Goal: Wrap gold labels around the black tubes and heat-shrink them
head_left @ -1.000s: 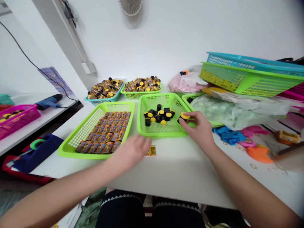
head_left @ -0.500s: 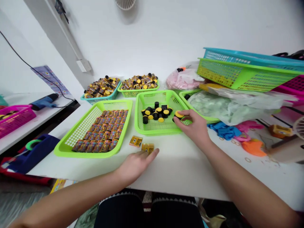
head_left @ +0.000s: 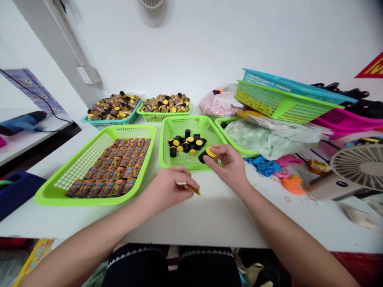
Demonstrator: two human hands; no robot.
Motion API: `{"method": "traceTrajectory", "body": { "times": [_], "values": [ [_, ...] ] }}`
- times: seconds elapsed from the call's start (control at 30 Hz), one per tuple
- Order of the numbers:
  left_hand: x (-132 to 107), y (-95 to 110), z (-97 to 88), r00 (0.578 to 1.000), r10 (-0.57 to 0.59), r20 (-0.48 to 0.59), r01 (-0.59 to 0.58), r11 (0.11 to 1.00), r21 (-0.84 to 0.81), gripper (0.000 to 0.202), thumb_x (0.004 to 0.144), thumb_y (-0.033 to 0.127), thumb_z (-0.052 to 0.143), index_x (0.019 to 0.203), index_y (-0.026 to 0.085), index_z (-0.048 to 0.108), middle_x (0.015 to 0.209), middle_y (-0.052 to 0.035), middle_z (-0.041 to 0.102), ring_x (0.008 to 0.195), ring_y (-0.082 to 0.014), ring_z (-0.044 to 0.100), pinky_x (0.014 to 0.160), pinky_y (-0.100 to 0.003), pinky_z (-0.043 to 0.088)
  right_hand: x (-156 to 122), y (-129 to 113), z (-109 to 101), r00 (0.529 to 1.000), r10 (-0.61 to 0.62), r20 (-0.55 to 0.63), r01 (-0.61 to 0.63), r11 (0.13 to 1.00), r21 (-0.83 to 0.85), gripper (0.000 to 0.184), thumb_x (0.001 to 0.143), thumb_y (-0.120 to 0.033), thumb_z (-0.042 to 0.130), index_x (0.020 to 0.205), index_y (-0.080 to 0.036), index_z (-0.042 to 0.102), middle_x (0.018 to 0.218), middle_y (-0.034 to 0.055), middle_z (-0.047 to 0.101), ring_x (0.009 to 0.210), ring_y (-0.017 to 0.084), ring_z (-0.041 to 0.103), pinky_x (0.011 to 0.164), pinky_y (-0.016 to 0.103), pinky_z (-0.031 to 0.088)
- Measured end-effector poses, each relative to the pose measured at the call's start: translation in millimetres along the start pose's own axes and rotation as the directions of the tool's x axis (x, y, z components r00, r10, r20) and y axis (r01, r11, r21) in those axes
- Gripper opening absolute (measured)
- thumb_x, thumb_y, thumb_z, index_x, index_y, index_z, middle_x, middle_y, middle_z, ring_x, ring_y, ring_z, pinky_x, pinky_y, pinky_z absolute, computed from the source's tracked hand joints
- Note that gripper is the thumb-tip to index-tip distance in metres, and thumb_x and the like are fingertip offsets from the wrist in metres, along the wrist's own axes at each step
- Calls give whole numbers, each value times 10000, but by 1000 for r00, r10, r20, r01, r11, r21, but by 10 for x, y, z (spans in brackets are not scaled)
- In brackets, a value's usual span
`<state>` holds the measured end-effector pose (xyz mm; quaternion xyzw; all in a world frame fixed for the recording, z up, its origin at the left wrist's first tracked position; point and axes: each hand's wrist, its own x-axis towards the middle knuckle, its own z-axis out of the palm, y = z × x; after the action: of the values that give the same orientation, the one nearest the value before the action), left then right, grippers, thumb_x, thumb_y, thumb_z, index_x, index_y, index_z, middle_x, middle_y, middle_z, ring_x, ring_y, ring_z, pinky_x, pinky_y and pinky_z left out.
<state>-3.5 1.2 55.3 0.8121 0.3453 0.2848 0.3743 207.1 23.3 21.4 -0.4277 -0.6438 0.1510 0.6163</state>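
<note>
Over lime-green mesh basket (head_left: 182, 118), right hand (head_left: 229, 167) pinched black yellow-capped cylinder (head_left: 206, 154) between fingertips; left hand (head_left: 172, 187) pinched small gold packet (head_left: 193, 189).

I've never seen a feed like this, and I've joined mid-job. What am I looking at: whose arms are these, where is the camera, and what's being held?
This is one camera worn on a person's head, looking forward and down. There is no machine: the arms are the wearer's own. The right hand holds a black cylinder with a yellow cap in its fingers, at the edge of a green basket of similar cylinders. The left hand pinches a small flat yellow piece. On the white table, a large green tray holds rows of wrapped packets. Behind it, a teal basket and another green basket hold heaped small items.
</note>
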Motion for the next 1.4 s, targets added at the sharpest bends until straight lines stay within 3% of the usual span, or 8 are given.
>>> {"method": "traceTrajectory", "body": {
  "times": [0.07, 0.17, 0.37, 0.6, 0.8, 1.1, 1.27, 1.4],
  "values": [
    [120, -67, 37, 992, -115, -54, 93, 947, -308, 115, 692, 173, 767, 807, 164, 778, 828, -51, 722, 727, -155, 683, 681, -260, 570, -38, -29, 30, 998, 51, 38, -56, 990, 127, 286, 800, -400, 723, 826, -238, 489, 968, 56, 676, 780, 155, 648, 610, 293, 529],
    [164, -252, 135, 968, -238, -82, 157, 824, -544, 407, 714, 346, 799, 1077, 169, 745, 757, -21, 734, 680, -159, 676, 680, -306, 591, -84, -76, 64, 989, 122, 80, -139, 955, 263, 337, 836, -441, 691, 805, -247, 417, 992, 37, 662, 691, 128, 622, 536, 268, 501],
    [10, -469, 213, 980, -11, -201, -22, 987, -158, 448, 854, 349, 675, 1281, 215, 650, 657, 58, 687, 491, -79, 502, 513, -189, 443, -85, -186, 51, 962, 250, 105, -272, 880, 390, 378, 796, -458, 739, 774, -238, 432, 968, 17, 669, 515, 70, 473, 412, 219, 401],
    [24, -481, 198, 990, 34, -136, -41, 998, -54, 289, 925, 364, 570, 847, 176, 774, 1146, -38, 747, 527, -54, 479, 541, -172, 424, -118, -232, 48, 953, 239, 187, -301, 808, 507, 291, 808, -306, 771, 752, -216, 500, 912, -15, 686, 490, 46, 505, 413, 193, 400],
    [10, -547, 230, 969, 163, -186, -147, 985, 94, 378, 946, 308, 550, 1294, 198, 646, 668, 64, 704, 483, -62, 441, 533, -147, 401, -123, -220, 78, 949, 240, 204, -313, 790, 528, 248, 841, -271, 741, 755, -211, 516, 930, -17, 699, 462, 45, 539, 416, 206, 414],
    [3, -527, 176, 934, 208, -290, -178, 976, 128, 276, 960, 322, 552, 1153, 238, 731, 821, 49, 779, 500, -63, 532, 562, -153, 454, -87, -152, 74, 938, 282, 201, -343, 836, 429, 315, 829, -334, 749, 727, -205, 480, 888, -18, 683, 430, 33, 504, 387, 201, 384],
    [-19, -523, 199, 930, 169, -328, -135, 983, 123, 373, 945, 297, 586, 1312, 251, 637, 900, 28, 794, 639, -103, 690, 665, -175, 531, -117, -172, 85, 970, 194, 145, -227, 937, 265, 316, 786, -262, 781, 703, -200, 482, 898, 1, 638, 517, 44, 517, 430, 201, 419],
    [-22, -466, 181, 943, 70, -326, -78, 997, -9, 320, 933, 301, 605, 1239, 261, 689, 963, 18, 790, 770, -128, 735, 716, -189, 557, -166, -181, 113, 985, 143, 100, -160, 969, 188, 302, 766, -238, 794, 709, -204, 499, 904, 10, 626, 649, 81, 579, 503, 209, 469]
  ]
}}
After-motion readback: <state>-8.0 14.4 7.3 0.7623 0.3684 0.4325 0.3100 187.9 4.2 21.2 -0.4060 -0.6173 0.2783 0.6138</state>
